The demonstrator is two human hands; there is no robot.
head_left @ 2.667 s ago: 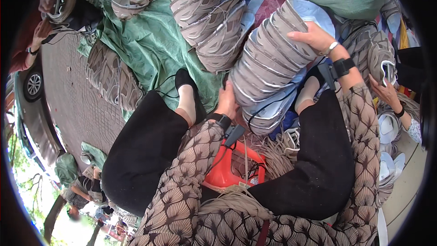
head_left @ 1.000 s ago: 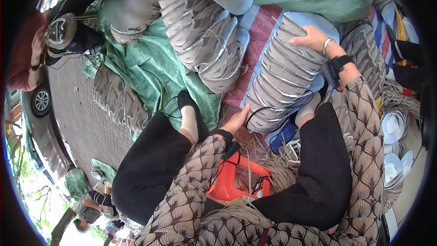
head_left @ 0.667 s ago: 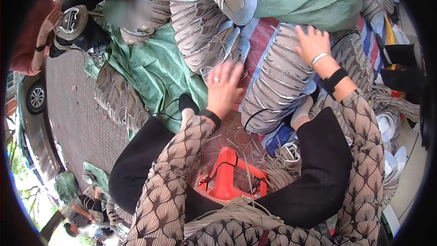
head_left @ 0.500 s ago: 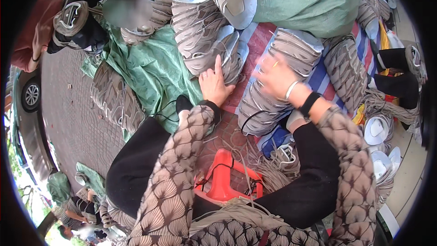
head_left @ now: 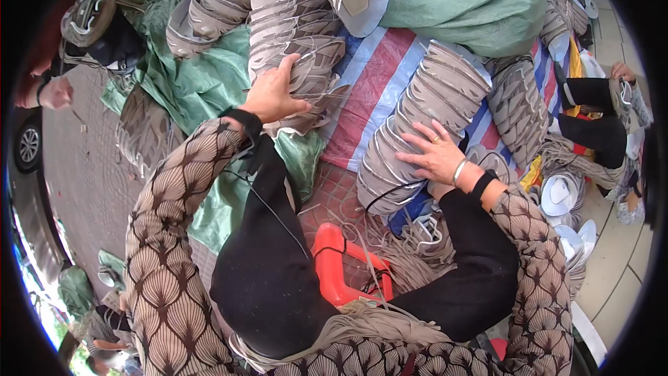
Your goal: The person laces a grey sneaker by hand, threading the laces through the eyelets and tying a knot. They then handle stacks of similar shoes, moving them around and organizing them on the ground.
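Note:
My left hand [head_left: 273, 96] is stretched out with fingers apart, at the near left side of a tall stack of nested taupe shoe uppers [head_left: 292, 17]. Its palm side is hidden, so how firmly it touches them cannot be told. My right hand [head_left: 437, 155] lies with spread fingers against a second leaning stack of shoe uppers [head_left: 445, 90], which has a black cord round its near end. Both stacks rest around a striped red, white and blue sheet [head_left: 379, 83]. Between my legs stands an orange-red plastic frame [head_left: 330, 264], with a bundle of taupe laces [head_left: 348, 331] on my lap.
A full green sack [head_left: 466, 0] sits at the back, and a crumpled green sheet [head_left: 188, 76] spreads to the left. More upper stacks [head_left: 518, 108] stand at the right. Other people work at the left and right edges. A car wheel [head_left: 28, 146] shows at far left.
My left hand has moved left along the near stack, and its loose uppers have shifted. The right hand has come down lower on its stack. My left knee has swung inward.

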